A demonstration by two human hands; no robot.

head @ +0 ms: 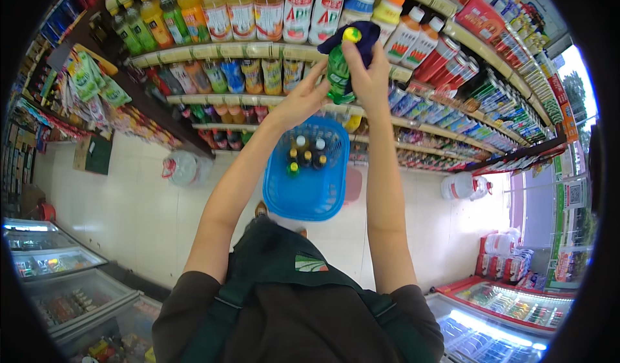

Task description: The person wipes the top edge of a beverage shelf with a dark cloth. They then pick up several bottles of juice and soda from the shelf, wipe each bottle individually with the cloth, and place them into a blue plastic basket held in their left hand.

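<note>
My left hand (307, 94) holds the lower side of a green plastic drink bottle (337, 70) with a yellow cap, tilted in front of the shelves. My right hand (367, 72) grips a dark blue cloth (369, 34) draped behind and around the bottle, with fingers close to its cap. Part of the bottle is hidden by my fingers. Below my hands is a blue plastic basket (306, 196) holding several bottles (306, 158) at its far end, some with yellow caps and some with white ones. Behind my hands stand white bottles with red caps (298, 12).
Curved shelves (271, 51) full of drink bottles and cans span the front. Large water jugs stand on the floor at left (186, 168) and right (457, 186). Glass-topped freezers are at lower left (80, 297) and lower right (513, 305). Snack bags (94, 80) hang at left.
</note>
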